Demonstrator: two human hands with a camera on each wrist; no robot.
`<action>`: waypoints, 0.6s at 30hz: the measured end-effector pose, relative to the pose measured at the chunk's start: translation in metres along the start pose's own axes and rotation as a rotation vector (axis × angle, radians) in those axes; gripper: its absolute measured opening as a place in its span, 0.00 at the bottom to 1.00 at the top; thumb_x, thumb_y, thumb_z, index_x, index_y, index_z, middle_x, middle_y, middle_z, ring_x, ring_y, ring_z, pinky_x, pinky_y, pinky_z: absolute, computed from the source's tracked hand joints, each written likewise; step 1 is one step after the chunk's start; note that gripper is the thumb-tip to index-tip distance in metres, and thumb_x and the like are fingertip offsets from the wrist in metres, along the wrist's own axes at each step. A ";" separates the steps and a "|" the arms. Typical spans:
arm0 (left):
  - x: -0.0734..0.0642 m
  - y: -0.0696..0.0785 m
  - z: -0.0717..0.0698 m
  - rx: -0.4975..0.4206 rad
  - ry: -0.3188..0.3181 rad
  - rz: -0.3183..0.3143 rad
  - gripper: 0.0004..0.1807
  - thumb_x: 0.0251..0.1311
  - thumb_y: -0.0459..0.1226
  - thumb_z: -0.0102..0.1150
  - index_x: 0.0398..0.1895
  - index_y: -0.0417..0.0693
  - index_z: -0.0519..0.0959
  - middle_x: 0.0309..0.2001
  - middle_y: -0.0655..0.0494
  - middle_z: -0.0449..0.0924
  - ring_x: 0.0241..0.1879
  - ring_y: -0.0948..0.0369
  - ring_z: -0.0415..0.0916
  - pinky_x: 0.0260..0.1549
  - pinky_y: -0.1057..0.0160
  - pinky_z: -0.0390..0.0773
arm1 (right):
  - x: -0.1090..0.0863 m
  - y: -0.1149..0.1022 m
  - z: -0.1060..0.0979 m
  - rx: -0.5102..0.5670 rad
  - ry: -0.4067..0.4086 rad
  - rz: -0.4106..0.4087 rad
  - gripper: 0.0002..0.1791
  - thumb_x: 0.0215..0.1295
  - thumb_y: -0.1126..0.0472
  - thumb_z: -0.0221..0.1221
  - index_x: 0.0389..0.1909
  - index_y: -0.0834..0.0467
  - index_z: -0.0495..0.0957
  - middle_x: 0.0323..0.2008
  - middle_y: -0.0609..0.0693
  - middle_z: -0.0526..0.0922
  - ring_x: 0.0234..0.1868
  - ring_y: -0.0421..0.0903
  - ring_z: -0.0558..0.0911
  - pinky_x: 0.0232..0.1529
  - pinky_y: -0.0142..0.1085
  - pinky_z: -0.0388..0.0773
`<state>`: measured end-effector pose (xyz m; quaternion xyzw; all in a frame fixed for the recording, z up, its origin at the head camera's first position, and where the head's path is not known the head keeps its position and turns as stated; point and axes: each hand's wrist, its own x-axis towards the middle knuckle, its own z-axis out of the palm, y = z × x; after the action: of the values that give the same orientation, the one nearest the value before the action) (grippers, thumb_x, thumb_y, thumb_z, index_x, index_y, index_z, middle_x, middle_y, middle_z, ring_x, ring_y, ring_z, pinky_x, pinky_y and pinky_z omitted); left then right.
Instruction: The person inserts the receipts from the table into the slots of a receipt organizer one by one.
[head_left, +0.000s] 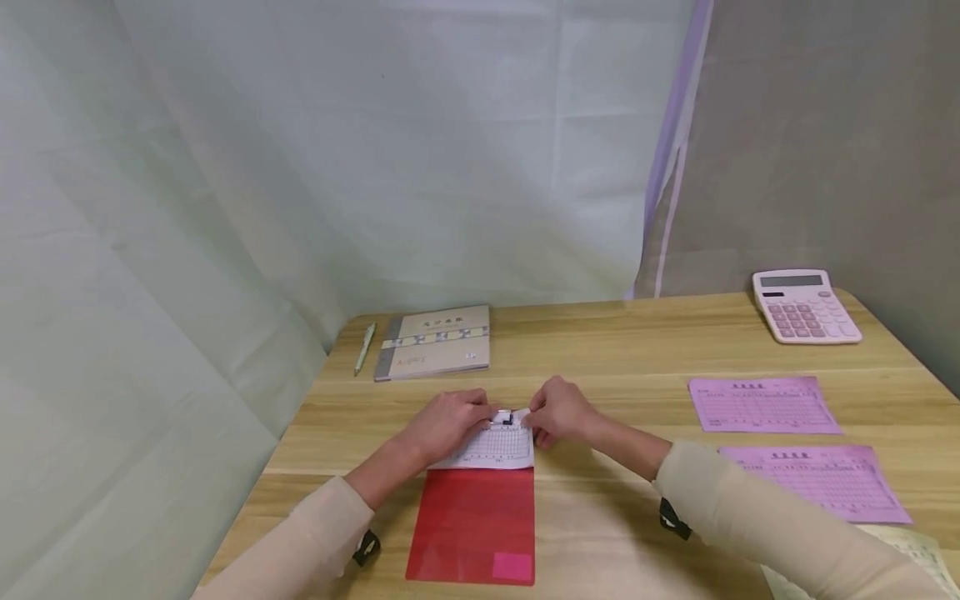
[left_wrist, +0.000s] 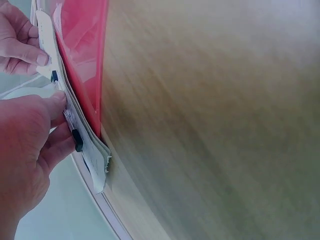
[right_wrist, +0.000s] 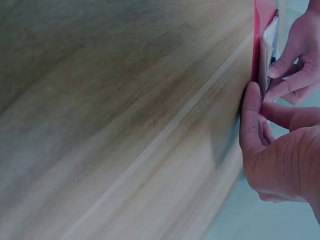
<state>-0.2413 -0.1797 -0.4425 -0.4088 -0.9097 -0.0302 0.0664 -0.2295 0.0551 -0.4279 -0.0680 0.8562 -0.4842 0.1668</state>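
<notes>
A pad of white printed forms (head_left: 495,447) lies over the upper part of a translucent red folder (head_left: 472,525). Across the pad's top runs a metal fastener (left_wrist: 68,112) with black end pieces. My left hand (head_left: 450,427) comes from the left and pinches the fastener, its thumb on the metal strip (left_wrist: 25,150). At the pad's upper right corner, my right hand (head_left: 562,411) pinches the edge of the sheets between thumb and fingers. In the right wrist view the right hand (right_wrist: 282,155) partly hides this corner.
Behind the hands lie a beige notebook (head_left: 438,342) and a light green pen (head_left: 365,348). A pink calculator (head_left: 806,307) stands at the back right. Purple printed slips (head_left: 761,406) and a yellowish slip (head_left: 911,550) lie at the right, partly under the right sleeve (head_left: 787,521).
</notes>
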 end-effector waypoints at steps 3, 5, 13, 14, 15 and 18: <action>0.000 0.001 0.000 0.005 -0.008 -0.005 0.16 0.74 0.39 0.66 0.61 0.52 0.87 0.44 0.59 0.82 0.41 0.63 0.81 0.44 0.63 0.83 | -0.001 0.002 0.001 0.002 0.020 -0.001 0.05 0.68 0.71 0.69 0.32 0.68 0.85 0.19 0.56 0.86 0.19 0.48 0.86 0.24 0.38 0.85; 0.000 0.002 -0.001 0.009 -0.010 -0.006 0.16 0.74 0.39 0.66 0.62 0.52 0.87 0.44 0.59 0.82 0.41 0.63 0.81 0.44 0.63 0.83 | 0.000 0.002 0.002 0.000 0.025 0.000 0.04 0.68 0.71 0.69 0.33 0.68 0.86 0.19 0.56 0.86 0.20 0.48 0.87 0.24 0.38 0.85; -0.001 0.001 0.000 0.011 -0.010 -0.004 0.16 0.75 0.39 0.65 0.62 0.54 0.87 0.45 0.60 0.82 0.42 0.63 0.82 0.45 0.63 0.83 | -0.001 -0.001 0.000 0.001 0.023 0.015 0.04 0.68 0.71 0.69 0.33 0.69 0.85 0.20 0.57 0.86 0.20 0.49 0.87 0.24 0.38 0.85; -0.001 0.001 0.000 0.011 -0.008 -0.002 0.16 0.75 0.39 0.65 0.62 0.54 0.87 0.45 0.60 0.82 0.42 0.63 0.82 0.45 0.63 0.83 | -0.001 -0.001 0.000 0.002 0.022 0.019 0.04 0.68 0.71 0.69 0.34 0.69 0.85 0.20 0.57 0.86 0.20 0.49 0.87 0.25 0.38 0.85; -0.001 0.001 0.000 0.010 -0.003 0.002 0.16 0.75 0.39 0.65 0.62 0.53 0.87 0.45 0.60 0.82 0.42 0.63 0.82 0.45 0.62 0.84 | -0.002 -0.002 -0.001 0.002 0.020 0.020 0.04 0.68 0.71 0.69 0.34 0.70 0.85 0.20 0.57 0.86 0.20 0.49 0.87 0.25 0.38 0.85; -0.001 0.000 0.000 0.008 0.006 0.008 0.16 0.74 0.39 0.66 0.61 0.53 0.87 0.45 0.59 0.83 0.43 0.62 0.83 0.45 0.62 0.84 | -0.002 -0.003 -0.001 0.001 0.016 0.027 0.04 0.68 0.71 0.69 0.35 0.70 0.85 0.20 0.57 0.86 0.20 0.49 0.87 0.25 0.38 0.85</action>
<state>-0.2405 -0.1801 -0.4423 -0.4120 -0.9080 -0.0277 0.0709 -0.2281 0.0549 -0.4247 -0.0526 0.8582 -0.4827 0.1663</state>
